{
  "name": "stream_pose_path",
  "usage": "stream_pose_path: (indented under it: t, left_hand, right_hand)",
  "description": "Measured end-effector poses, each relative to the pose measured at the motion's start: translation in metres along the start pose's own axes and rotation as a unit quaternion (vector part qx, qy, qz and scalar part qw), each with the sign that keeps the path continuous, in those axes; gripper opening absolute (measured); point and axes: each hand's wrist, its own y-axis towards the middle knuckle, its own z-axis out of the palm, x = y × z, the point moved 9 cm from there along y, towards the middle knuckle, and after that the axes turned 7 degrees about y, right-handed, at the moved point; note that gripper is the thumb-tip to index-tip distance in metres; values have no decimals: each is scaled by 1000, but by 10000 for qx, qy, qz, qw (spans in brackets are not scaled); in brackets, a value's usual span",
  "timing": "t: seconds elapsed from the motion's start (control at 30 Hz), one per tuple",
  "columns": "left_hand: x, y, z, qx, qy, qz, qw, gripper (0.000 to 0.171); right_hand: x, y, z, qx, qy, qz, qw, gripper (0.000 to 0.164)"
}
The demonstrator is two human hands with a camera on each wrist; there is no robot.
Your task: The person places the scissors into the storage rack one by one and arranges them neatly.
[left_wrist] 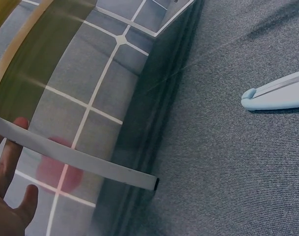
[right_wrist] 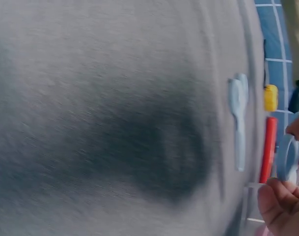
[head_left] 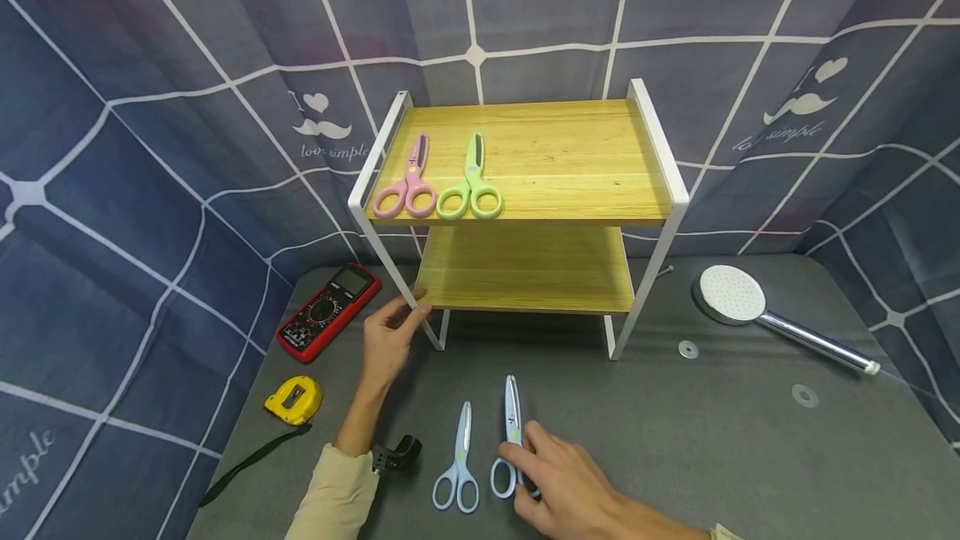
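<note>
My left hand (head_left: 386, 340) is at the left front leg of a two-tier wooden rack (head_left: 525, 269), thumb and fingers either side of the white leg (left_wrist: 90, 163) at the lower shelf's corner. In front of the rack, my right hand (head_left: 566, 482) grips light blue scissors (head_left: 512, 411) by the handles, blades pointing towards the rack. Their loop (right_wrist: 286, 157) shows between the fingers in the right wrist view. Left of them lies a second pair of light blue scissors (head_left: 461, 461). Pink scissors (head_left: 411, 182) and green scissors (head_left: 474, 182) lie side by side on the top shelf's left part.
At the left lie a red multimeter (head_left: 328, 312) and a yellow tape measure (head_left: 294, 400) with a black strap. A shower head (head_left: 733, 294) lies on the right, with two washers (head_left: 687, 349) nearer the rack and front. Patterned curtains (head_left: 540, 15) surround the grey table.
</note>
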Motion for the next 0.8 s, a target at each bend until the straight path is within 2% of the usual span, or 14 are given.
stream_pose_path:
  t: [0.17, 0.4, 0.57, 0.8]
  left_hand:
    - [0, 0, 0, 30, 49, -10, 10000, 21]
    - [1, 1, 1, 33, -25, -25, 10000, 21]
    - [1, 2, 2, 55, -147, 17, 9999, 21]
    - [2, 2, 0, -53, -299, 33, 9995, 21]
  right_hand:
    - [24, 9, -24, -631, -500, -542, 9953, 42]
    - [53, 20, -62, -1336, -658, -1164, 9820, 46]
    - [64, 25, -85, -1587, -729, -1318, 9758, 46]
    - [85, 41, -125, -1890, -543, -1412, 9702, 40]
